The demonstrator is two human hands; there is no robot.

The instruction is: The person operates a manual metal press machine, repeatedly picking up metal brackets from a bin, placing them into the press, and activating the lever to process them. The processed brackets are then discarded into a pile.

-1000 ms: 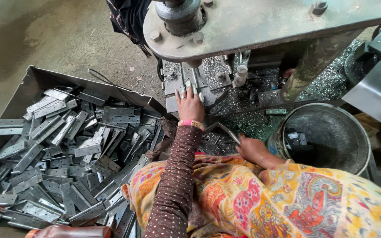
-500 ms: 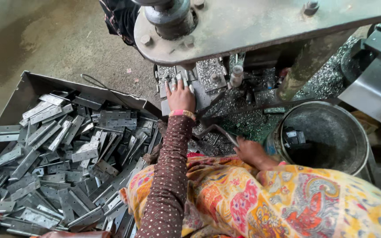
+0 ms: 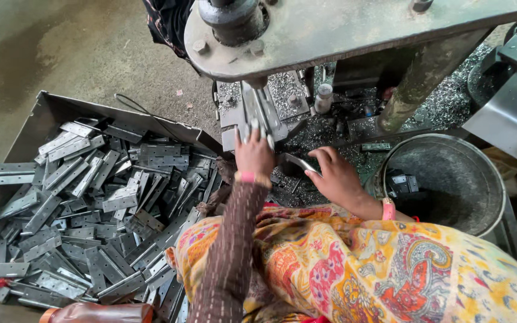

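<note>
My left hand [image 3: 254, 154] reaches forward to the press bed, its fingertips gripping a grey metal hinge plate [image 3: 257, 112] that lies in the fixture under the ram [image 3: 234, 21]. My right hand [image 3: 337, 177] is just to the right of it and a little nearer to me. It holds a thin, curved metal piece [image 3: 297, 161] by its end, over the chip-covered bed. Both wrists wear pink bands. A patterned orange cloth [image 3: 354, 269] covers my lap.
A big grey tray [image 3: 43, 110] on the left holds several loose hinge plates [image 3: 97, 203]. A round metal bucket [image 3: 450, 179] with a few parts in it stands at the right. Metal shavings [image 3: 324, 134] cover the press bed. A heavy machine arm [image 3: 360, 30] overhangs.
My right hand has moved up from my lap to the press bed, now holding the curved metal piece. My left hand has stayed on the plate at the fixture.
</note>
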